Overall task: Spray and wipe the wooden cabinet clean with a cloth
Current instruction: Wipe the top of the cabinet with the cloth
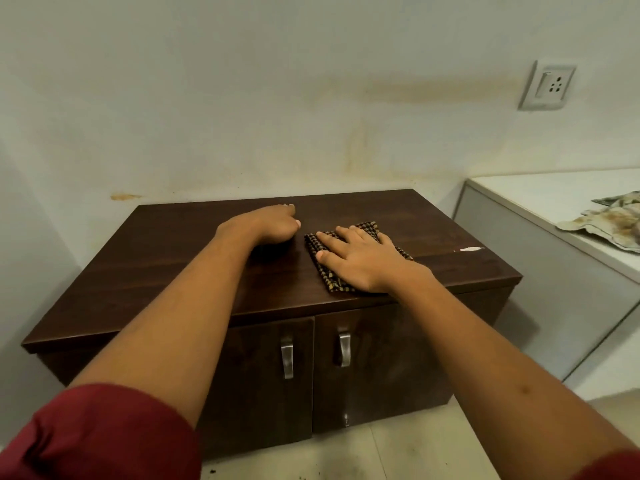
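A low dark wooden cabinet [173, 271] with two doors and metal handles stands against a white wall. On its top lies a folded brown-and-black checked cloth [367, 227]. My right hand [360, 259] lies flat on the cloth with straight, spread fingers, pressing it onto the top near the front edge. Just left of the cloth, my left hand [268, 226] rests on the cabinet top with its fingers curled under; nothing shows in it. No spray bottle is in view.
A white chip [471, 249] marks the cabinet top at the right. A white counter [540, 199] stands to the right with a stained crumpled rag [609, 220] on it. A wall socket [549, 85] sits above. The wall behind is stained.
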